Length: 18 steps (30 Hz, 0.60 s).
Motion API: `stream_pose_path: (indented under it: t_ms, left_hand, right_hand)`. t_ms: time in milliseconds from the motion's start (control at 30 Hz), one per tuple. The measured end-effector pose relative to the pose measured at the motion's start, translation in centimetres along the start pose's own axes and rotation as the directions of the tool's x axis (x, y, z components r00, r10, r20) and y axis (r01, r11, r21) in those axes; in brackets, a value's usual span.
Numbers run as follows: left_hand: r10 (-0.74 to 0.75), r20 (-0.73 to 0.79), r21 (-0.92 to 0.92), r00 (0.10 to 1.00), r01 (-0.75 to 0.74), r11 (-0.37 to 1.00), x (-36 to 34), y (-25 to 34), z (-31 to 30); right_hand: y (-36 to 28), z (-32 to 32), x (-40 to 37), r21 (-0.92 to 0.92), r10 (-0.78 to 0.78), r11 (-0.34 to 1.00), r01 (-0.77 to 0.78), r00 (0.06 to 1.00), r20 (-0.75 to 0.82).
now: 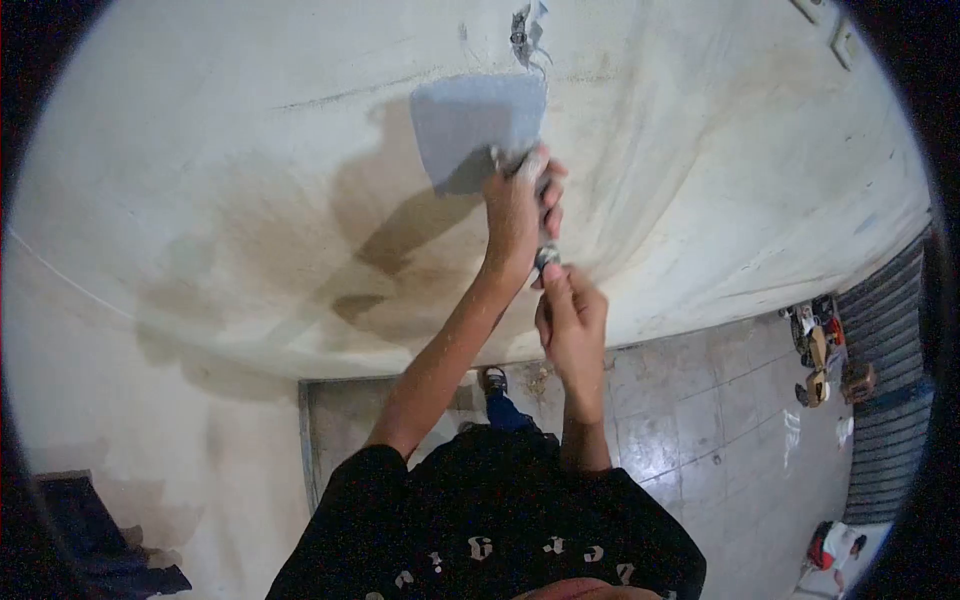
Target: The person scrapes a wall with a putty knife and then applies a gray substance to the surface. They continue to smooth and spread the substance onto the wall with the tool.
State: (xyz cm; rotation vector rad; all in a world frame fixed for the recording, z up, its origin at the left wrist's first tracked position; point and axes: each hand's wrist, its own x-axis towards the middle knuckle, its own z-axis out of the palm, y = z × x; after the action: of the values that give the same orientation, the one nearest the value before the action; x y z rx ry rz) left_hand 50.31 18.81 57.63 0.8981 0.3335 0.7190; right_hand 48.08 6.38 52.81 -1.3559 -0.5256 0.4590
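Observation:
Against the pale, stained wall, my left hand [525, 205] is raised just below a blue-grey patch [480, 110]. Its fingers are curled round a dark tool [543, 200], whose upper part lies near the lower edge of the patch and is blurred. Below it, my right hand [575, 315] is closed at the tool's lower end, thumb pointing up. The tool's exact shape is hidden by my fingers and smeared by motion.
Above the patch, the wall [300, 60] has a damaged hole [520, 35]. Tiled floor [700, 410] lies below. At the right are assorted objects [818, 350], a ribbed shutter [890, 400] and another person [832, 550]. Dark cloth [90, 530] is at the lower left.

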Motion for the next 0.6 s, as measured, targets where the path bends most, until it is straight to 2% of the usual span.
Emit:
stream_pose_path:
  t_ms: [67, 100, 133, 200, 233, 333, 367, 500, 600]
  left_hand:
    - [-0.05, 0.011, -0.015, 0.999, 0.05, 0.999, -0.2, 0.1, -0.9]
    - [-0.007, -0.019, 0.072, 1.0, 0.008, 0.997, 0.4, 0.0, -0.8]
    - [0.062, 0.028, 0.061, 0.998, -0.063, 0.996, 0.4, 1.2, 0.3]
    - [0.164, 0.102, 0.03, 0.981, -0.168, 0.985, 0.8, 2.3, 1.6]
    - [0.168, 0.109, 0.008, 0.98, -0.17, 0.985, 1.1, 2.0, 1.5]
    - [-0.062, 0.03, -0.012, 0.998, 0.062, 0.998, -0.3, 0.4, -0.5]
    - [-0.081, 0.035, -0.026, 0.996, 0.082, 0.996, 0.0, 0.4, -0.8]
    - [0.069, 0.112, -0.09, 0.991, -0.059, 0.994, 0.8, 1.7, 1.6]
    - [0.002, 0.075, -0.045, 0.997, 0.002, 0.999, 0.4, 0.7, 0.5]
  right_hand:
    - [0.5, 0.3, 0.2, 0.026, -0.017, 1.0, 0.016, 0.999, 0.035]
    - [0.1, 0.3, 0.6, 0.002, -0.034, 0.999, 0.034, 0.999, 0.023]
    - [-0.8, 0.3, 0.9, -0.026, -0.042, 0.999, 0.043, 0.999, 0.01]
    - [-2.1, 0.2, 1.8, -0.102, -0.171, 0.98, 0.17, 0.985, 0.001]
    - [-1.8, 0.1, 1.2, -0.085, -0.127, 0.988, 0.126, 0.992, -0.004]
    - [0.1, 0.3, -0.2, -0.09, -0.058, 0.994, 0.057, 0.998, -0.008]
    - [0.5, 0.2, 0.1, -0.087, -0.031, 0.996, 0.033, 0.999, 0.029]
    - [-3.0, -0.3, 1.2, -0.013, -0.049, 0.999, 0.049, 0.998, 0.037]
    - [-1.0, -0.3, 0.5, -0.025, -0.068, 0.997, 0.069, 0.997, 0.022]
